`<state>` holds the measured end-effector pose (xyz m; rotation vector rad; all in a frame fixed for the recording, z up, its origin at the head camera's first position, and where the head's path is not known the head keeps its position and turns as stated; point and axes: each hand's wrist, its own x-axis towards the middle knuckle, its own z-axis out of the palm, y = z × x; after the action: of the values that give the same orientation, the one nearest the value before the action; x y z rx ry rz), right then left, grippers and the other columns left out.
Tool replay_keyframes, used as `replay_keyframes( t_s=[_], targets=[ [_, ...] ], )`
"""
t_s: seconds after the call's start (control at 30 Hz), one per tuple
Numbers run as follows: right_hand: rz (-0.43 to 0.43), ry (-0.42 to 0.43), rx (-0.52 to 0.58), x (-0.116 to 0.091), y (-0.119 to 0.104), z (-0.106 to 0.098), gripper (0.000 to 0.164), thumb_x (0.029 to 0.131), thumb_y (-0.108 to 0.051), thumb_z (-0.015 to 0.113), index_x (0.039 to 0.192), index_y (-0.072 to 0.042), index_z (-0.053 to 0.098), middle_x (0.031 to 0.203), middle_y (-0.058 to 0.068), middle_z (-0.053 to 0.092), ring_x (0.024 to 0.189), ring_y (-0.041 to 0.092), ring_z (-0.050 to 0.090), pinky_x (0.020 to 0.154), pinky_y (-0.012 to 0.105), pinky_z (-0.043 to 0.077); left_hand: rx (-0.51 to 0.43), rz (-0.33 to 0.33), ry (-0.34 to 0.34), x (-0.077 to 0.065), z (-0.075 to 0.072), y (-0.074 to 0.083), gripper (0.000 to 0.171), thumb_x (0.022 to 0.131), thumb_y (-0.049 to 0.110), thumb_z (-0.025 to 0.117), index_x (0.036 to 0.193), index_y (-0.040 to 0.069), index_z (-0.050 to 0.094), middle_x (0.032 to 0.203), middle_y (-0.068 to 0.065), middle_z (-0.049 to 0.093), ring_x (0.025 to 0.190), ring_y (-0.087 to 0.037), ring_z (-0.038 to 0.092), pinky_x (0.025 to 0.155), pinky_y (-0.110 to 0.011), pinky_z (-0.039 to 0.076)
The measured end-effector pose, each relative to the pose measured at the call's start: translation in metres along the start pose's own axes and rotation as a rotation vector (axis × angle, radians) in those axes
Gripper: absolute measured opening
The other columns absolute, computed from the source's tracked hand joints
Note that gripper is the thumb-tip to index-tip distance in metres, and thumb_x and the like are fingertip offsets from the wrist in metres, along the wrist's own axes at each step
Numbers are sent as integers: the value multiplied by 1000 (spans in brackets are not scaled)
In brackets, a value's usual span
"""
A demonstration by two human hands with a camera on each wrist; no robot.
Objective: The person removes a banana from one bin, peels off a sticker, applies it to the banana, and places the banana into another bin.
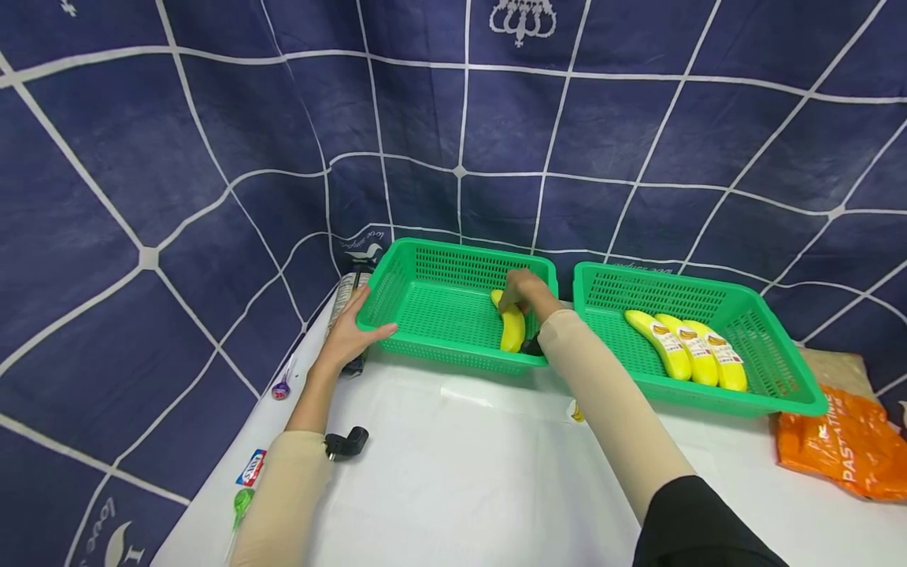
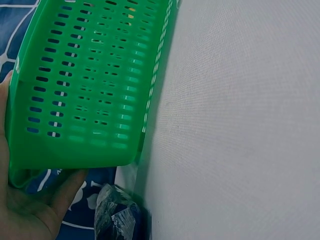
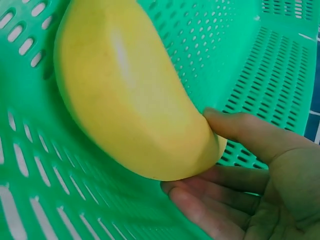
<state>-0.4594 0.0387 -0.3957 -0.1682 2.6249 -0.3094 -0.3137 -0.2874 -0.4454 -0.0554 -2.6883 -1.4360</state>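
A yellow banana (image 3: 115, 90) lies slanted in the right part of the left green basket (image 1: 439, 346). My right hand (image 1: 523, 290) reaches into this basket and pinches the banana's far end, thumb on one side and fingers on the other, as the right wrist view shows. At the basket's left front corner my left hand (image 1: 352, 329) grips the rim, with the thumb along the front edge and the fingers at the left end. In the left wrist view the basket's slotted front wall (image 2: 90, 90) stands beside that hand.
To the right, another green basket (image 1: 772, 339) holds three labelled bananas (image 1: 690, 350). An orange bag (image 1: 836, 441) lies beyond it. A dark wrapped pack (image 2: 120, 215) sits below the left hand. Lollipops (image 1: 281, 390) and a small packet (image 1: 251, 467) line the table's left edge; a blue curtain hangs behind.
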Motion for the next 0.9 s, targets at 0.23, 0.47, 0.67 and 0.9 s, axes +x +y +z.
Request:
replay_keyframes(
  t_s=[0.23,0.47,0.67,0.9],
  targets=[
    [-37,76,-20,-14,0,-18,33,80,-22,75,101,0,62,89,17,67,70,24,71,60,28,59,0,8,-2,0,2,1,105,78,47,78,158,20,16,166,-5,8,152,-38,8,116,-68,15],
    [-51,174,33,-35,-1,-38,30,82,-22,75,97,1,63,94,18,64,73,28,72,72,36,62,2,-6,-8,1,0,2,105,78,47,78,158,23,14,166,-3,7,152,-38,6,116,-68,16],
    [-55,227,94,-59,4,-49,30,83,-23,73,97,1,61,92,16,64,72,26,72,70,34,62,14,-21,-19,1,0,2,105,79,49,76,158,23,13,166,-2,6,152,-38,4,116,-69,15],
    [-71,305,103,-86,12,-57,28,82,-27,73,84,0,66,75,12,64,66,25,70,62,30,60,22,-19,-21,0,0,3,104,80,50,75,158,23,11,167,-2,4,152,-39,3,116,-69,15]
  ],
)
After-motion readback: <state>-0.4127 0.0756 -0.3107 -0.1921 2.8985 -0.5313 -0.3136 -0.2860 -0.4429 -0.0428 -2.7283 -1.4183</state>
